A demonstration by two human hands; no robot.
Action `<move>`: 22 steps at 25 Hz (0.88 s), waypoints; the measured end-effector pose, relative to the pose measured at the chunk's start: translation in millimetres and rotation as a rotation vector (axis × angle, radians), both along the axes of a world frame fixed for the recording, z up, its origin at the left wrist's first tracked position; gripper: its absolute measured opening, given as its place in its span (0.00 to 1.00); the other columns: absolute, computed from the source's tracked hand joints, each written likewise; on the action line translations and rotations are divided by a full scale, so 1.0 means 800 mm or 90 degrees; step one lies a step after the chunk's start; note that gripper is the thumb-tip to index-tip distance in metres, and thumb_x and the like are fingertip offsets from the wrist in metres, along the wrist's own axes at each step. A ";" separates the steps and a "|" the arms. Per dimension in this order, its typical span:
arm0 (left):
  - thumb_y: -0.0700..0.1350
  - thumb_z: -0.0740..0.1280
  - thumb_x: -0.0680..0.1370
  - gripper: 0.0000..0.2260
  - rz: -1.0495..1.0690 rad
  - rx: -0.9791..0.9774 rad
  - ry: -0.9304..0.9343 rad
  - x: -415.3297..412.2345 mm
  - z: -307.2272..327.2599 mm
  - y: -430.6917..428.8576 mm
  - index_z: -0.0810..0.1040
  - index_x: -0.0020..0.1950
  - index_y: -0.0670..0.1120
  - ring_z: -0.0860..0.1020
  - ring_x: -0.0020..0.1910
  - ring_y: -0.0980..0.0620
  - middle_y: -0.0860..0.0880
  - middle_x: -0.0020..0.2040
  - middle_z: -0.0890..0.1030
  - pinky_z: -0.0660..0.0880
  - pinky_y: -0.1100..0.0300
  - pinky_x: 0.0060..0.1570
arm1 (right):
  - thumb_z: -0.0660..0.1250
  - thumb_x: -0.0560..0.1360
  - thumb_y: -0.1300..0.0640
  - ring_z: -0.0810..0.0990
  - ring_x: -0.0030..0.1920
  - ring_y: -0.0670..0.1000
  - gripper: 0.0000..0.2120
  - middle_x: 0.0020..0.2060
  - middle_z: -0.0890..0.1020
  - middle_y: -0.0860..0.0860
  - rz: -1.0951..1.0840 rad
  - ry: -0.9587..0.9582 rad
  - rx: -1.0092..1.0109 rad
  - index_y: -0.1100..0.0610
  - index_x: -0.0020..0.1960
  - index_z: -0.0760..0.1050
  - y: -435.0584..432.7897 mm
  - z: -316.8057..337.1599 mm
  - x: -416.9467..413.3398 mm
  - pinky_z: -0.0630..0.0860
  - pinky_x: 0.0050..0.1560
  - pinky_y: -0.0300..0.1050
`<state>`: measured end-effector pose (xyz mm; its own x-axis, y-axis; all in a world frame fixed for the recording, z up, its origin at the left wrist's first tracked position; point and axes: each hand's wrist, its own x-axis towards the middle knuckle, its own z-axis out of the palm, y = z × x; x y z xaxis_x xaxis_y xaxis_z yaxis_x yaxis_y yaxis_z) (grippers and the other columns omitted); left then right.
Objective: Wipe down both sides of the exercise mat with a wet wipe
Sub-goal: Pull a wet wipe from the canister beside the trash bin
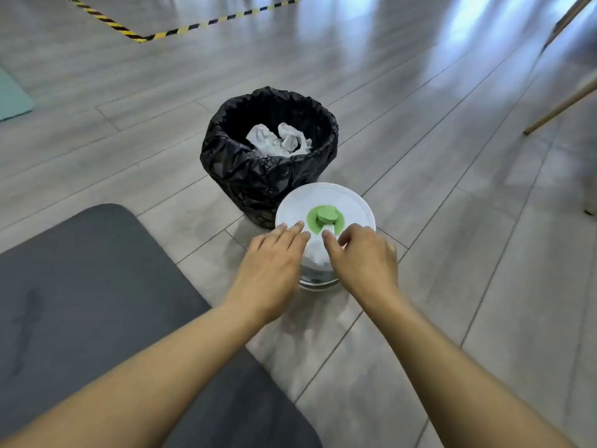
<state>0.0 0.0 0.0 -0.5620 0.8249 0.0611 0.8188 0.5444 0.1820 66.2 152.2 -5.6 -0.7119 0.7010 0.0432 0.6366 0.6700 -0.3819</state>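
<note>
A dark grey exercise mat (80, 302) lies flat on the floor at the lower left, under my left forearm. To its right stands a round wet-wipe canister with a white lid (352, 202) and a green cap (326, 218) in the middle. A white wipe (316, 250) sticks out of the lid between my hands. My left hand (271, 263) rests flat on the lid's left side, fingers straight. My right hand (361, 253) has its fingers curled at the wipe and pinches it.
A small bin lined with a black bag (268, 176) stands just behind the canister, with crumpled white wipes (277, 140) inside. A teal mat corner (13, 95) lies far left. Yellow-black tape (181, 29) marks the floor beyond. Wooden furniture legs (559, 108) stand at the right.
</note>
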 end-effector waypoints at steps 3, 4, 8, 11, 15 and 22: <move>0.39 0.53 0.85 0.27 0.004 -0.099 -0.071 -0.013 -0.015 0.007 0.50 0.83 0.49 0.46 0.83 0.50 0.51 0.85 0.46 0.53 0.53 0.77 | 0.55 0.73 0.29 0.78 0.52 0.58 0.31 0.44 0.82 0.52 -0.062 -0.108 0.075 0.56 0.47 0.79 -0.004 -0.006 -0.022 0.71 0.55 0.52; 0.39 0.53 0.85 0.28 -0.003 -0.113 -0.103 -0.018 -0.017 0.006 0.48 0.84 0.49 0.44 0.83 0.50 0.52 0.85 0.45 0.53 0.53 0.78 | 0.57 0.74 0.32 0.77 0.54 0.58 0.28 0.46 0.82 0.53 -0.070 -0.122 0.066 0.56 0.48 0.78 -0.006 -0.005 -0.029 0.70 0.56 0.53; 0.45 0.51 0.86 0.27 -0.005 -0.156 -0.120 -0.021 -0.028 0.006 0.46 0.84 0.52 0.42 0.83 0.48 0.51 0.84 0.45 0.52 0.50 0.79 | 0.61 0.77 0.49 0.78 0.52 0.56 0.12 0.45 0.83 0.51 -0.066 -0.071 -0.112 0.55 0.46 0.78 0.003 -0.001 -0.044 0.69 0.60 0.52; 0.51 0.51 0.86 0.27 0.004 -0.187 -0.091 -0.015 -0.022 0.017 0.45 0.84 0.55 0.45 0.83 0.43 0.47 0.84 0.49 0.53 0.48 0.78 | 0.64 0.74 0.51 0.79 0.45 0.55 0.09 0.35 0.81 0.48 -0.089 0.073 -0.246 0.55 0.40 0.79 0.019 0.022 -0.035 0.74 0.56 0.52; 0.55 0.51 0.86 0.27 0.023 -0.214 -0.059 -0.009 -0.012 0.034 0.50 0.84 0.53 0.52 0.80 0.40 0.44 0.80 0.57 0.59 0.47 0.75 | 0.67 0.73 0.54 0.73 0.32 0.49 0.09 0.28 0.75 0.48 -0.087 0.196 -0.355 0.58 0.38 0.79 0.026 0.069 -0.012 0.68 0.35 0.42; 0.56 0.53 0.85 0.26 0.031 -0.229 -0.061 -0.010 -0.002 0.042 0.54 0.83 0.52 0.59 0.76 0.41 0.45 0.76 0.61 0.63 0.47 0.70 | 0.67 0.77 0.57 0.72 0.34 0.46 0.10 0.31 0.77 0.49 -0.033 0.388 -0.454 0.58 0.38 0.79 0.019 0.132 0.016 0.69 0.35 0.36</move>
<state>-7.7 33.3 -2.0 -0.5905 0.7559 -0.2827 0.7787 0.6256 0.0464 79.3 167.2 100.3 -0.6751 0.7359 -0.0530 0.2135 0.1261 -0.9688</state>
